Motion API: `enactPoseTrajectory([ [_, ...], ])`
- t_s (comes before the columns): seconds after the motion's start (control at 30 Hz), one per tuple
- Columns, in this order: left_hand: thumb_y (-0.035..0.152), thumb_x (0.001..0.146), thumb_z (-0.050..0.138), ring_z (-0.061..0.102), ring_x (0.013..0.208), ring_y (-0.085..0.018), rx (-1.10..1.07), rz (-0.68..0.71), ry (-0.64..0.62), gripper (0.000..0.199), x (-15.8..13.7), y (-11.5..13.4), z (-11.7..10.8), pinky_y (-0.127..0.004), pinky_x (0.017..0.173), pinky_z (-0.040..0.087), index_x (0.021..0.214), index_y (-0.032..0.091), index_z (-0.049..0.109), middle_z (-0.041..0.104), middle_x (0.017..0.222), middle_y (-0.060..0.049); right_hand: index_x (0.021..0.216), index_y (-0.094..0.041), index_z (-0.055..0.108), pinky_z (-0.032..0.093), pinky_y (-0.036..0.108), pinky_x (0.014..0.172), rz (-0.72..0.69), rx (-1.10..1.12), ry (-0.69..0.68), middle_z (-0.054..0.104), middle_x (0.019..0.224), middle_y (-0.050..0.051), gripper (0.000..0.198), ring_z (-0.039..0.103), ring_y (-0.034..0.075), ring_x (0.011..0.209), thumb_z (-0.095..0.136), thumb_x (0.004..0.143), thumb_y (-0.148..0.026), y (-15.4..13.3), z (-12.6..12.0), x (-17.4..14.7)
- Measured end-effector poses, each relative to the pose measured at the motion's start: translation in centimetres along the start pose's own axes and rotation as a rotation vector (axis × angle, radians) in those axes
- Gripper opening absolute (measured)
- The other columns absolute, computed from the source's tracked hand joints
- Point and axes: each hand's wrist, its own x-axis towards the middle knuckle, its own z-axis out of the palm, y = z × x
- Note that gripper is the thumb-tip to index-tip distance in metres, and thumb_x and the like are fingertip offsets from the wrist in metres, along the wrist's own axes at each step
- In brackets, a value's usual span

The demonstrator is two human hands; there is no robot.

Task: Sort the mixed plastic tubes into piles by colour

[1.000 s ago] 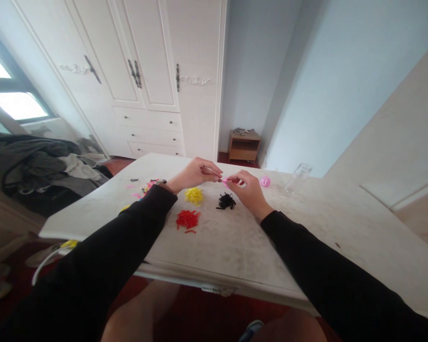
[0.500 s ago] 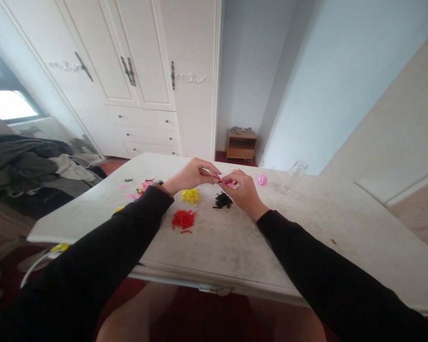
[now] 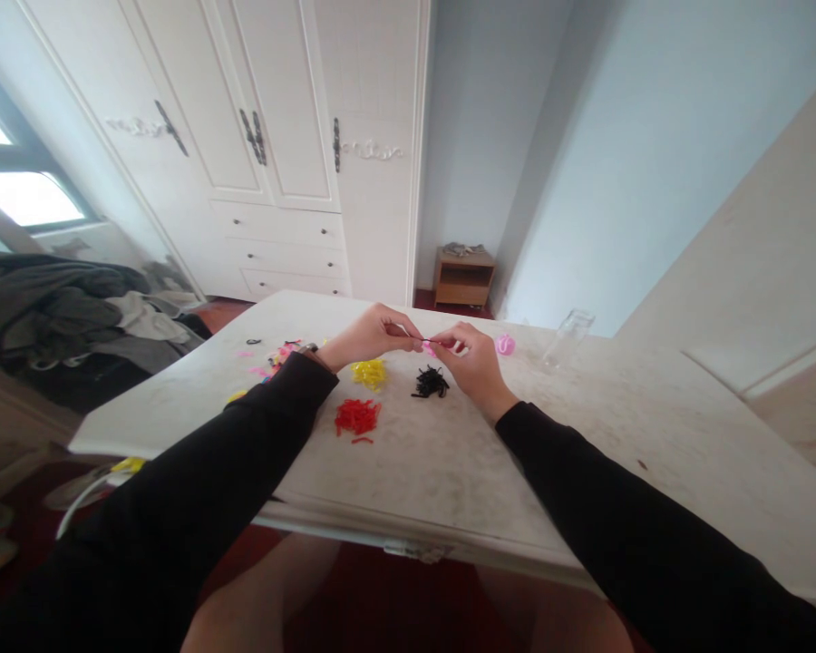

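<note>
My left hand [image 3: 384, 332] and my right hand [image 3: 468, 358] meet above the far half of the table. Both are closed in a pinch, with a thin dark rubber band [image 3: 428, 340] stretched between the fingertips. Pink pieces [image 3: 430, 350] show just behind it. Right under my hands lies a heap of black rubber bands [image 3: 431, 382]. A yellow heap [image 3: 369, 374] is beneath my left wrist, and a red heap [image 3: 357, 416] sits closer to me. Mixed coloured bands [image 3: 282, 354] are partly hidden by my left forearm.
A pink ball-like item [image 3: 505, 345] and a clear glass bottle or jar [image 3: 569, 339] stand on the white table [image 3: 490, 481] to the right. One black band [image 3: 254, 342] lies at the left. Clothes [image 3: 74, 317] are piled beyond the left edge; a wardrobe [image 3: 381, 218] is behind.
My fingertips have drawn slightly apart, so the band between them shows longer. The whole view has shifted a little, with things sitting slightly further right.
</note>
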Motion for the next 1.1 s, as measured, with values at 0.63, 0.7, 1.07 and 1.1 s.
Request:
enactPoseTrajectory([
  [0.63,0.040,0.071,0.086,0.076,0.072,-0.022,-0.047,0.020,0.190,0.031,0.3,-0.6,-0.1,-0.030,0.068,0.063,0.072,0.012,0.072,0.075,0.071,-0.010,0.072,-0.021,0.069,0.044,0.033,0.068,0.015,-0.006,0.115,0.065,0.073,0.001,0.012,0.058,0.018,0.074,0.068,0.084,-0.024,-0.1,-0.3,0.4],
  [0.7,0.041,0.071,0.086,0.076,0.071,-0.021,-0.048,0.017,0.146,0.031,0.3,-0.3,0.4,-0.028,0.068,0.063,0.072,0.012,0.073,0.076,0.071,-0.010,0.073,-0.022,0.071,0.044,0.033,0.069,-0.007,-0.003,0.073,0.065,0.074,0.002,0.012,0.058,0.019,0.075,0.069,0.085,-0.025,0.0,-0.1,0.3],
  [1.07,0.037,0.070,0.086,0.077,0.073,-0.023,-0.097,-0.006,0.142,0.028,0.2,-0.8,-0.3,-0.030,0.069,0.063,0.070,0.013,0.071,0.074,0.069,-0.008,0.072,-0.021,0.064,0.045,0.033,0.070,0.039,-0.019,0.095,0.064,0.075,0.003,0.012,0.058,0.019,0.075,0.064,0.083,-0.022,0.6,-0.5,0.6],
  [1.1,0.036,0.070,0.086,0.077,0.074,-0.023,-0.099,0.001,0.183,0.028,0.2,-0.9,-0.6,-0.030,0.069,0.064,0.070,0.013,0.070,0.074,0.069,-0.008,0.072,-0.021,0.063,0.045,0.033,0.070,0.074,-0.016,0.151,0.064,0.076,0.002,0.011,0.058,0.019,0.075,0.063,0.083,-0.022,0.8,-0.7,0.8],
])
